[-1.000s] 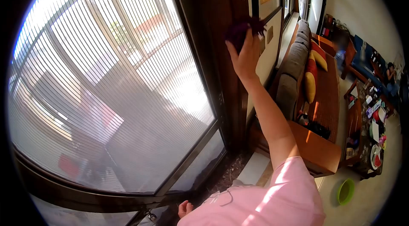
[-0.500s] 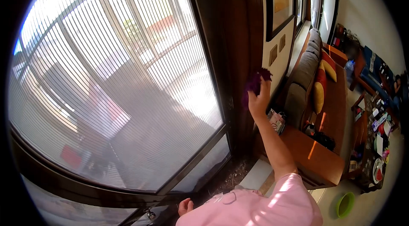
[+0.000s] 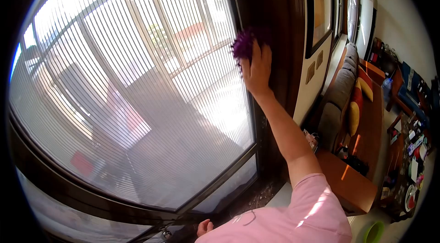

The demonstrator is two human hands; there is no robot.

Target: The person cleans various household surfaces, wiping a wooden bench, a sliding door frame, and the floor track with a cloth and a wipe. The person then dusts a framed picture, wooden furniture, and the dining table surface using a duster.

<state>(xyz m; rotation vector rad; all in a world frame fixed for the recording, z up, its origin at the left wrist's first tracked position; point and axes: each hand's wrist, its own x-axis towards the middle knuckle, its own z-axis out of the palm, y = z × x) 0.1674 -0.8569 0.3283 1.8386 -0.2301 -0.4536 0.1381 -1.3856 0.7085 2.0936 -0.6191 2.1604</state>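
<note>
Purple shaggy cloth [image 3: 244, 45] in the right hand [image 3: 258, 71]

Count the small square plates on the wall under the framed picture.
2, side by side on the wall: the left plate nearer the dark wood trim, the right plate just beyond it.

Ribbed translucent glass [image 3: 137, 105] beside smooth dark wood [image 3: 286, 27].

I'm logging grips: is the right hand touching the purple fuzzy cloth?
Touching. In the head view, the right hand has its fingers over the purple fuzzy cloth.
</note>
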